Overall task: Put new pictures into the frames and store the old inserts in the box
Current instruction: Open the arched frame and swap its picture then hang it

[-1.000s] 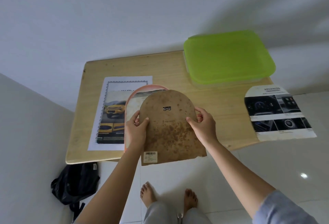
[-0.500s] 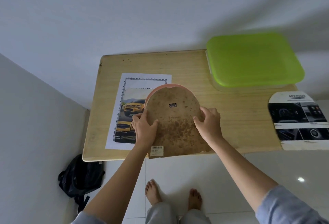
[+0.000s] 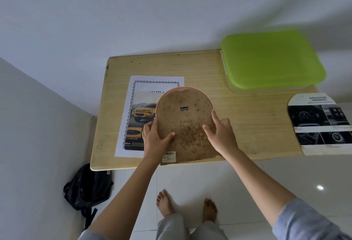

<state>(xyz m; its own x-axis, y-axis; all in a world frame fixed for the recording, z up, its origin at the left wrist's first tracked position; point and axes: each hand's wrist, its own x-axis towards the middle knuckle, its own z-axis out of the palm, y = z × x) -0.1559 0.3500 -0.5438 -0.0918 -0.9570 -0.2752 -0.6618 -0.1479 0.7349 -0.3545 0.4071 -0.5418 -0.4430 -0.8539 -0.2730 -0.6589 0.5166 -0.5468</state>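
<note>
A stained brown arch-shaped backing board (image 3: 186,125) with a barcode sticker lies face down on the wooden table (image 3: 247,125), inside an orange frame whose rim (image 3: 182,88) shows along the top. My left hand (image 3: 154,140) grips the board's left edge, thumb on top. On the board's right side rests my right hand (image 3: 221,135), its fingers fairly straight. A yellow-car picture (image 3: 142,114) lies on a white bordered sheet (image 3: 152,81), partly under the frame. The box with a green lid (image 3: 272,58) stands shut at the back right.
An arch-cut car-interior picture (image 3: 320,123) overhangs the table's right end. A black bag (image 3: 87,186) sits on the floor by the left wall. My bare feet are on the white tiles below the table's front edge.
The backing board, earlier held up and hanging over the table's front edge, has come down flat onto the orange frame. My right hand has gone from gripping the edge to resting on top.
</note>
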